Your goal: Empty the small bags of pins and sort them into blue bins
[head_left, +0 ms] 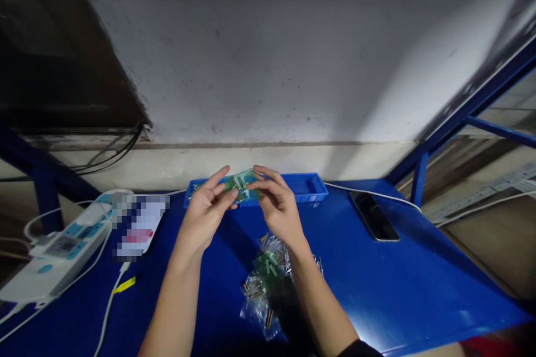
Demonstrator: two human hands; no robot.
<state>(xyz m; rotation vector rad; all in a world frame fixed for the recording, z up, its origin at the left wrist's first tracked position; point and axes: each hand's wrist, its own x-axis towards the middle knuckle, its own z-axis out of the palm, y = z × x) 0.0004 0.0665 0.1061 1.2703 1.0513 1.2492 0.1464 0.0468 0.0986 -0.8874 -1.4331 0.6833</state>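
Observation:
Between my two hands, raised over the table's back part, is a small clear green plastic bag (pixel 242 183) with light, rod-like pieces inside. My left hand (pixel 209 203) pinches its left side between thumb and fingers. At the upper right edge, the fingers of my right hand (pixel 277 201) grip the bag too. Behind it stands a long blue plastic tray (pixel 309 185), partly hidden by the hands and the bag. Below my right hand lies a pile of small plastic bags (pixel 268 270), clear and green, with metal pins or screws in them; my right forearm covers part of it.
A white power strip (pixel 69 254) with cables lies at the left beside a phone with a lit screen (pixel 140 226). A yellow tag (pixel 125 285) is on its cable. Another dark phone (pixel 374 216) rests at the right. Blue frame bars (pixel 420 178) flank the blue table (pixel 364 284).

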